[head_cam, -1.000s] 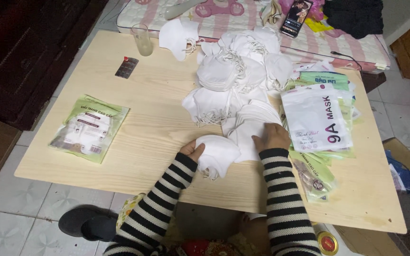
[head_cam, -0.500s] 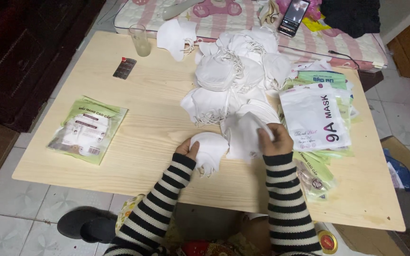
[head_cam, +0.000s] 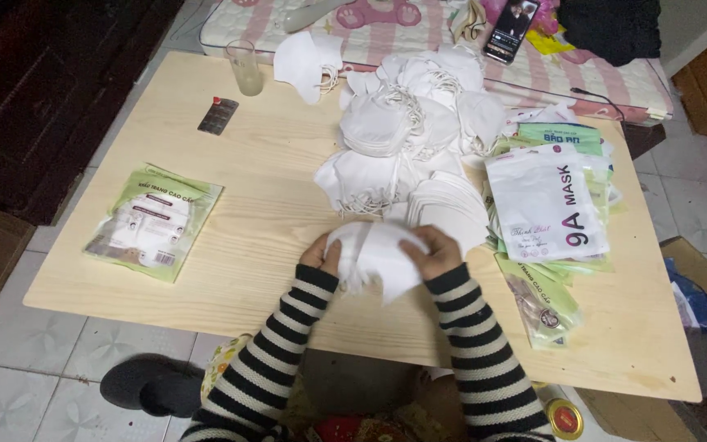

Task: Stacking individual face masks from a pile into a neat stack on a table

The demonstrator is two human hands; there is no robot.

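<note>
Held in both hands just above the near edge of the light wooden table [head_cam: 272, 205]: a small stack of folded white face masks [head_cam: 378, 260]. Long axis of the stack roughly left to right, tipped a little so that the right end drops toward the near table edge, a pointed corner aimed down and toward the wearer. Left hand [head_cam: 322, 254] closed around the stack's left end, fingers curled under and thumb on top; right hand [head_cam: 434, 252] clamped over the right end, fingers folded across the upper face. Both sleeves striped black and white.

Just beyond the held stack, touching or nearly so: a fanned row of flat white masks [head_cam: 452, 205]. Farther beyond, toward the far table edge: a loose heap of white masks with tangled ear loops [head_cam: 407, 123]. Right of the held stack: a pile of flat mask pouches, white one on top [head_cam: 546, 200], green ones beneath. Well to the left of the held stack: a single green and white mask packet [head_cam: 153, 221] lying flat. Far left of the heap, near the far edge: a clear drinking glass [head_cam: 245, 68], and close by it a dark blister strip [head_cam: 218, 115]. Beyond the table, on pink bedding: a dark phone [head_cam: 513, 29].
</note>
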